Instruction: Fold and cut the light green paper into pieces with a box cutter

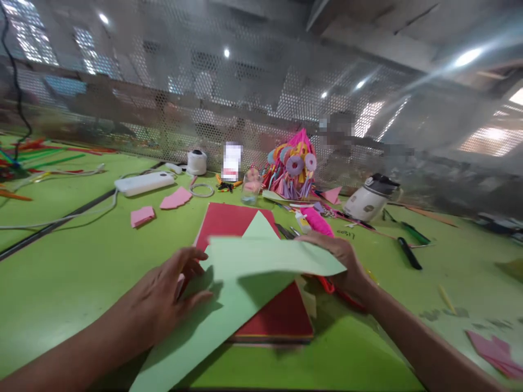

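A light green sheet of paper (249,283) slants over a stack of red paper (281,316) in front of me, its right part lifted and bent. My right hand (341,261) grips that raised right end between thumb and fingers. Just below this hand shows a red loop handle (327,284), perhaps of scissors; whether the hand holds it I cannot tell. At the sheet's left edge is my left hand (175,288), thumb and fingers apart, casting a shadow on the paper. A pale green pointed piece (260,226) sticks out behind the sheet.
Beyond the stack stand a clear cup (250,188), a bundle of colourful tassels (292,166) and a white kettle (371,198). Pink paper pieces (175,197) and a white power strip (144,184) lie left. A black-handled tool (409,253) lies right. Perforated metal screening closes the back.
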### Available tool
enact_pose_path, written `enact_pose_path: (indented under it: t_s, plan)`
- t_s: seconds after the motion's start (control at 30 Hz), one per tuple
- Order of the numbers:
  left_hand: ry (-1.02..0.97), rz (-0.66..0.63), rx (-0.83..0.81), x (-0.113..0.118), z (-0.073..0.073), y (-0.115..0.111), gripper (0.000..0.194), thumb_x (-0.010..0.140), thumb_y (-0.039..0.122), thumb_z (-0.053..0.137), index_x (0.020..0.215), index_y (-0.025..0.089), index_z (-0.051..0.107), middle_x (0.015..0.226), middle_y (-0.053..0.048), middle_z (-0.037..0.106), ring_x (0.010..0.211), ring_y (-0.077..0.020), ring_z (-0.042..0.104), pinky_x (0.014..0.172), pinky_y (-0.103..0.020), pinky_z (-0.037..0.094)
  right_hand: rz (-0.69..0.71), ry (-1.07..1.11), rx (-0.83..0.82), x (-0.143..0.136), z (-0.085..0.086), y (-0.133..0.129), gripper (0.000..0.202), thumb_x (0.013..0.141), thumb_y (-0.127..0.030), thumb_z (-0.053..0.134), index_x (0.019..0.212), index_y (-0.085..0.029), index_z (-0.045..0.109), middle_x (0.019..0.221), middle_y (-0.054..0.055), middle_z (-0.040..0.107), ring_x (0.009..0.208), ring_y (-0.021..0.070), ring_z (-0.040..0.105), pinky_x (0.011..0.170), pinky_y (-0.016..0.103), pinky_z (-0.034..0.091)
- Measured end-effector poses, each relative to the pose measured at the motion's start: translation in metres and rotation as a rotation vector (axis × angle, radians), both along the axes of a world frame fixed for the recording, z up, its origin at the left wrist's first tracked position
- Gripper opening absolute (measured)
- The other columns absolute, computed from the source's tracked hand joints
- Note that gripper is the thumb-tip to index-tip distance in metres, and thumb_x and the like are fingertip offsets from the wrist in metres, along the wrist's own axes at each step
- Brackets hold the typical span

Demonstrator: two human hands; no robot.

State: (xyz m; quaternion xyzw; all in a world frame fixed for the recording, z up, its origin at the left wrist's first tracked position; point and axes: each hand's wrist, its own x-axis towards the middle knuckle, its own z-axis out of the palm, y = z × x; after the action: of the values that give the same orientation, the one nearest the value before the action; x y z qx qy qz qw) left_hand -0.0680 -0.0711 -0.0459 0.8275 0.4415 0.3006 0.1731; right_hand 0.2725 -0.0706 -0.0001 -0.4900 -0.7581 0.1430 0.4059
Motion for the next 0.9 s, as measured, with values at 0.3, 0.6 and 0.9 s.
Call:
enact_pose_path:
  t_s: [0.3, 0.6, 0.9]
  plan:
    - [0.233, -0.204, 0.152, 0.016, 0.017, -0.007, 0.018, 0.087, 0.017, 0.044, 0.084, 0.018, 0.062, 0.098, -0.01, 0.06, 0.091, -0.0241, 0.057, 0.082, -0.04, 0.047, -0.394, 0.486, 0.078, -0.037, 0.032, 0.009, 0.022, 0.074, -0.038, 0.064, 0.071, -0.016, 0.06, 0.053, 0.005, 0.067, 0.043, 0.0205, 0.063, 0.043, 0.03, 0.052]
    - [-0.08, -0.192, 0.136, 0.045, 0.013, -0.009, 0.077, 0.079, 0.021, 0.057, 0.145, 0.022, 0.016, 0.138, -0.015, 0.043, 0.116, -0.0282, 0.051, 0.093, -0.045, 0.046, -0.388, 0.053, 0.266, -0.135, -0.019, -0.044, 0.036, 0.087, -0.024, 0.046, 0.119, -0.011, 0.054, 0.091, 0.014, 0.071, 0.067, 0.0241, 0.068, 0.06, 0.034, 0.054]
    - [-0.303, -0.086, 0.206, 0.063, -0.007, 0.001, 0.045, 0.085, 0.019, 0.044, 0.129, 0.015, 0.037, 0.107, -0.015, 0.065, 0.09, -0.0232, 0.064, 0.08, -0.04, 0.053, -0.104, -0.459, 0.546, -0.153, -0.008, -0.052, 0.054, 0.086, -0.009, 0.041, 0.139, -0.011, 0.032, 0.081, 0.009, 0.065, 0.071, 0.0231, 0.059, 0.063, 0.035, 0.049]
